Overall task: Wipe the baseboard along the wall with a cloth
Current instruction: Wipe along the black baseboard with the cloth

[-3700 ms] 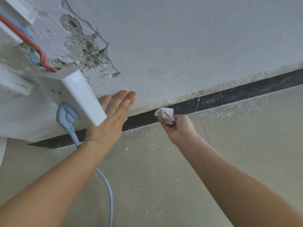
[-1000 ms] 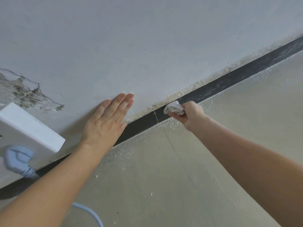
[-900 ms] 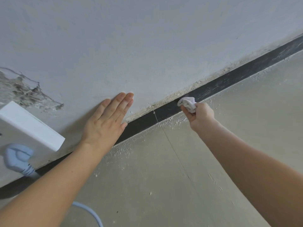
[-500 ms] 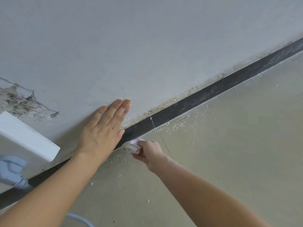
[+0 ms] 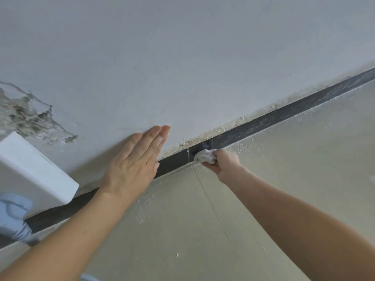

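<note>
A narrow black baseboard (image 5: 284,116) runs diagonally from lower left to upper right where the grey wall meets the beige floor. My right hand (image 5: 223,164) grips a small crumpled white cloth (image 5: 205,156) and presses it against the baseboard just right of a thin vertical seam. My left hand (image 5: 134,165) lies flat on the wall above the baseboard, fingers straight and together, holding nothing. Crumbly plaster lines the baseboard's top edge.
A white socket box (image 5: 34,171) sticks out from the wall at left, with a pale blue plug (image 5: 14,218) and cable beneath it. Broken plaster (image 5: 26,116) scars the wall above it. White dust and crumbs lie on the floor (image 5: 304,179) along the baseboard.
My right hand has slid the cloth rightward along the baseboard, from beside my left hand's heel to past the seam. My left hand stays flat on the wall.
</note>
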`<state>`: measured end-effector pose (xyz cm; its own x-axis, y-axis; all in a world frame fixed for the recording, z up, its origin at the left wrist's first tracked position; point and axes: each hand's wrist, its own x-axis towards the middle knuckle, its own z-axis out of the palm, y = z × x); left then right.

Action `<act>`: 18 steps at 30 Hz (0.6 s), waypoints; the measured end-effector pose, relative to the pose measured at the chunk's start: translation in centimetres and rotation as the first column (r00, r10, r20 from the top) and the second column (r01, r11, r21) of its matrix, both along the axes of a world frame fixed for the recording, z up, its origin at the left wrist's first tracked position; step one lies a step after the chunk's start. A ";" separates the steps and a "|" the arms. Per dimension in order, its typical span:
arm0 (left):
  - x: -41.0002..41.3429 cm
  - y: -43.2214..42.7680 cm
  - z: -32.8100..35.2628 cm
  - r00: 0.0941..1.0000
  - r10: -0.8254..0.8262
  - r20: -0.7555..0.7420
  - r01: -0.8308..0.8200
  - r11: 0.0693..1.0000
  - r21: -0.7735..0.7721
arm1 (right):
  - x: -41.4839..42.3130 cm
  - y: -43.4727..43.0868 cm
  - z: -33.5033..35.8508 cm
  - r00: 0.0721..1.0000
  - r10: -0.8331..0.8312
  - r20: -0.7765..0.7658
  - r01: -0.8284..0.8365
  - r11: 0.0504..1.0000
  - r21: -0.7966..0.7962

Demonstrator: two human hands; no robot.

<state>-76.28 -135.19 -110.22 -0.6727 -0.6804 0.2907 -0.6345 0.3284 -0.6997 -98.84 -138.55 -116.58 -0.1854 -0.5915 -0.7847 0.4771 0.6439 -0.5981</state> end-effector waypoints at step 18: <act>-10.6 -6.7 0.6 0.987 -0.146 0.071 0.151 0.985 -0.080 | -2.7 0.9 0.4 0.934 0.324 0.151 -0.339 0.936 0.093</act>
<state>-86.84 -141.86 -109.60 -0.7837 -0.5462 0.2957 -0.5356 0.3532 -0.7671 -101.54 -137.60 -116.15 0.1151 -0.5052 -0.8553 0.2938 0.8398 -0.4565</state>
